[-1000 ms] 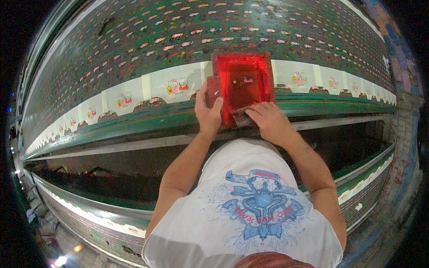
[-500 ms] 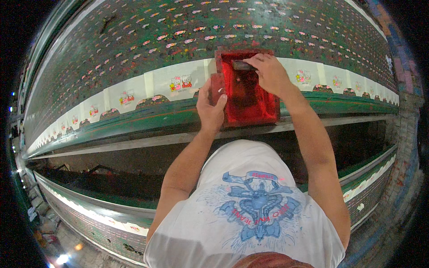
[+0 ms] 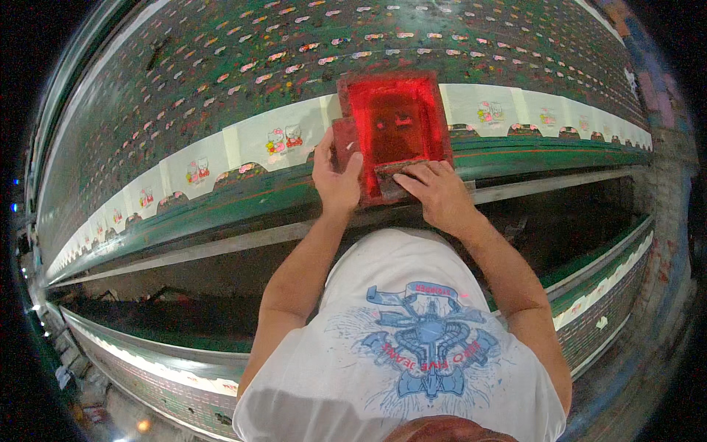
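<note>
A red-stained screen-printing frame (image 3: 442, 103) lies over the near edge of a row of white printed pieces (image 3: 239, 151) on a long table. My left hand (image 3: 337, 178) grips a reddish block (image 3: 345, 140) at the frame's left side, thumb on top. Inside the frame, my right hand (image 3: 440, 193) is closed on a dark squeegee (image 3: 386, 179) at the end nearest me. Beyond it the dark red mesh (image 3: 401, 140) is open to view, with bright red ink along the inner walls. The squeegee's lower part is hidden by the frame and my fingers.
The green table (image 3: 294, 180) runs left to right, with many small printed dark pieces (image 3: 250, 62) in rows on its far side. Behind my body a second long table (image 3: 162, 361) stands across a dark gap. A paved floor (image 3: 666, 221) shows at the right.
My right hand has drawn the squeegee from the far end of the frame to the near end. My left hand keeps its grip; the whole scene has shifted slightly left in view.
</note>
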`<state>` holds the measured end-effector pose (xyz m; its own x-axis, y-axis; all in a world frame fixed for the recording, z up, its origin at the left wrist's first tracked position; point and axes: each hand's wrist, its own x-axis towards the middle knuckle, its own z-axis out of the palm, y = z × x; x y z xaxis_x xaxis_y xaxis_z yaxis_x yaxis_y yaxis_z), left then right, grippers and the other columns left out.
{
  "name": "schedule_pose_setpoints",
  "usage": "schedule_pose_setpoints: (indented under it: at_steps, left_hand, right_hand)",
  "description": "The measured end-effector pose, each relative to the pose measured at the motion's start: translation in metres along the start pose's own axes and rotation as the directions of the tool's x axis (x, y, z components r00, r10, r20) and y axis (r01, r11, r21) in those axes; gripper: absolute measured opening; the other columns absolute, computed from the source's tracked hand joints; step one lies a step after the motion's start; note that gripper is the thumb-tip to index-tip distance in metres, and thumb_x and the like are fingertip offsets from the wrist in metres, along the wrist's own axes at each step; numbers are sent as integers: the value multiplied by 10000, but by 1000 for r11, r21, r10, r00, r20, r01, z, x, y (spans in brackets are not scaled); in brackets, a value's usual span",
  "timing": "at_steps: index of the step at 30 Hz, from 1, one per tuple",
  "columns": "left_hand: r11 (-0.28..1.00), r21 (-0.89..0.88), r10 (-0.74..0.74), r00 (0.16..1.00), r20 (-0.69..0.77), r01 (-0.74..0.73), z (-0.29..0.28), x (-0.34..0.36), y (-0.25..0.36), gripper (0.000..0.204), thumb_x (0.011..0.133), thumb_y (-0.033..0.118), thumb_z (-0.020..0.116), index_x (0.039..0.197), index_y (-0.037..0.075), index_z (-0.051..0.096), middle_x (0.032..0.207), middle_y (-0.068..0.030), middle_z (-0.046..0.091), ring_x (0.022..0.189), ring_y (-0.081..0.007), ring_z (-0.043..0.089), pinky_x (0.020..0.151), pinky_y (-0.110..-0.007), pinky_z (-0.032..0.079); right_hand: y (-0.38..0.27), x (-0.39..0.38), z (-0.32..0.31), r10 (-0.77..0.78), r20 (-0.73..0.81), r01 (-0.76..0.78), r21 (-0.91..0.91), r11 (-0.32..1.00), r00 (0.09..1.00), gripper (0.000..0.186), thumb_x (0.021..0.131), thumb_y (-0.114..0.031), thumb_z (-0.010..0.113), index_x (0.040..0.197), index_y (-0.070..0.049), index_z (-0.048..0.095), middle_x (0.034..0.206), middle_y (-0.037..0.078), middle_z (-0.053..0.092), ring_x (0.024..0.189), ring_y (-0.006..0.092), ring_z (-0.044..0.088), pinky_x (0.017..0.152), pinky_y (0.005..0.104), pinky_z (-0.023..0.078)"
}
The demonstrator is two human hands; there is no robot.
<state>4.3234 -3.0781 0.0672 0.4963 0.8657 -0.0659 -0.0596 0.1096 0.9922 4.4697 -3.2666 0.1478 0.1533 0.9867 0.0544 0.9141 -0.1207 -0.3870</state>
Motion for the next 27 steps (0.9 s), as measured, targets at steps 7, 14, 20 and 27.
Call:
schedule_pose_setpoints:
  at_steps: [7, 14, 20, 27]
  left_hand:
    - [972, 208, 117, 993, -13, -112, 1, -5, -14, 845, 923, -47, 813, 1697, -44, 472, 1572, -163, 631, 1448, -258, 628, 1244, -411, 505]
    - [985, 109, 142, 988, -53, -136, 17, -8, -4, 931, 822, -90, 785, 1696, -51, 468, 1585, -160, 622, 1450, -264, 625, 1259, -423, 497]
    - [972, 152, 190, 981, -40, -182, 66, -18, 0, 934, 826, -96, 792, 1697, -73, 457, 1647, -185, 589, 1495, -274, 601, 1264, -416, 496]
    - [963, 182, 209, 978, -23, -201, 173, -33, -26, 943, 830, -87, 797, 1708, -81, 453, 1676, -193, 566, 1535, -275, 569, 1286, -421, 474]
  right_hand:
    - [-3, -20, -4, 4, 9, -6, 157, 988, 1000, 570, 871, -80, 875, 1423, -120, 738, 1476, 138, 696, 1381, 402, 639, 1138, 557, 532]
    - [29, -59, 11, 428, -310, -286, 411, 866, 849, 513, 973, -81, 851, 1472, -91, 734, 1590, 183, 661, 1458, 403, 629, 1236, 496, 497]
    - [79, -99, 4, 630, -138, -367, 710, 601, 764, 472, 992, -62, 826, 1458, -61, 747, 1579, 229, 679, 1489, 401, 629, 1277, 482, 470]
    - [159, -157, -27, 653, -198, -372, 686, 625, 731, 479, 980, -37, 831, 1452, -59, 751, 1566, 204, 697, 1481, 377, 638, 1276, 468, 471]
